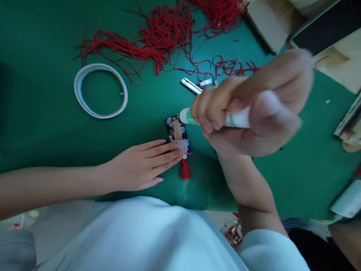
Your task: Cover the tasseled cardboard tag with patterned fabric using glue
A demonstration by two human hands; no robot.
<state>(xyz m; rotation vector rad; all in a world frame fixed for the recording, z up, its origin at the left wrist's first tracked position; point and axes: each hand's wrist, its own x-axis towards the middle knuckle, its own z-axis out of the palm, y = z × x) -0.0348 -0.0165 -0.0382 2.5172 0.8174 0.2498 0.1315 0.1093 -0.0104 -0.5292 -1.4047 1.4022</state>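
There is one view, from a camera worn on the person's head. It looks forward and steeply down onto a green table [42, 113], close over the work. The person's own white shirt [135, 237] fills the bottom edge, and both forearms reach in from below. The right hand [254, 105] is nearest the lens, large and blurred; the left hand [141, 163] lies lower, flat on the table. The far table edge cuts the top right corner.

Small patterned fabric pouch [177, 131] lies flat on green — red tassel below; white-green tube [214, 117] horizontal, tip touching it.
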